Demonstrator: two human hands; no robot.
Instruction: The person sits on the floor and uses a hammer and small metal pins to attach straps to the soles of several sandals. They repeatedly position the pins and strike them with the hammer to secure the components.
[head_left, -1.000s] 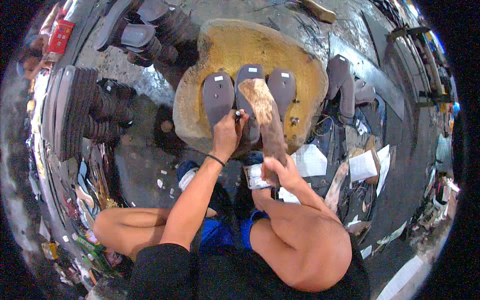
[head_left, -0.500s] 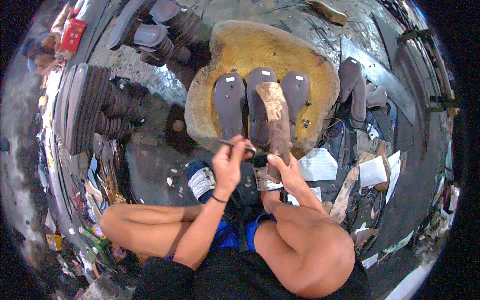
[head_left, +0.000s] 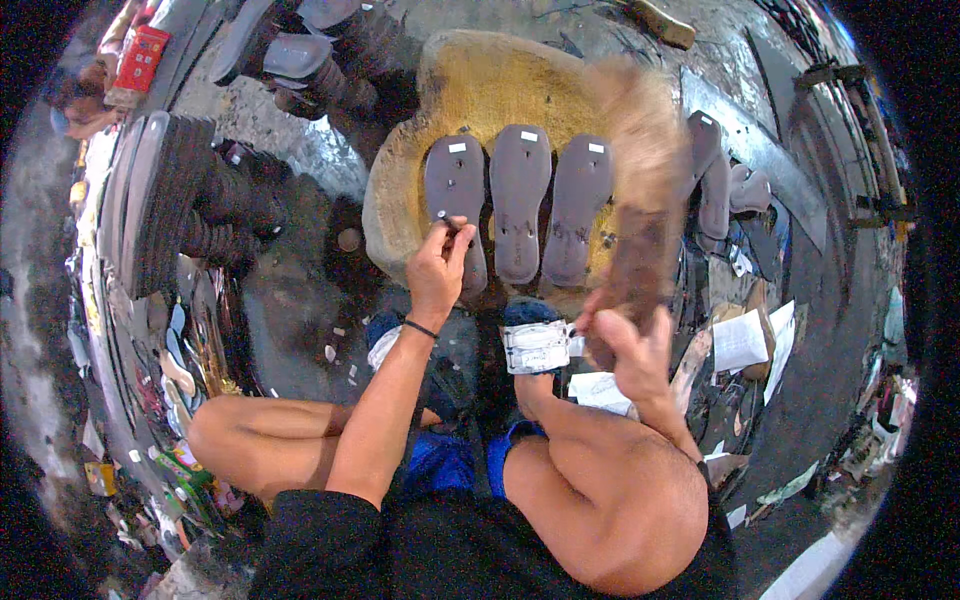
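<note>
While the left hand (head_left: 437, 275) is pinching a short dark rod (head_left: 444, 217), the right hand (head_left: 640, 358) is gripping a blurred, brown wooden club (head_left: 645, 235).

A footwear workshop: 3 dark soles (head_left: 520, 195) lie toward the near edge of a worn block (head_left: 470, 80), stacked soles (head_left: 165, 205) stand beyond its left edge, and papers (head_left: 740, 342) lie off its near right corner.

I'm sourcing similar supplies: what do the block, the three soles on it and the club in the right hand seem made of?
Block: probably wood, rough and unvarnished, judging by its uneven yellow-brown top. Soles: perhaps rubber or foam, matte, smooth, evenly grey-brown. Club: likely bare wood, pale above, darker below; blur hides any grain.
</note>
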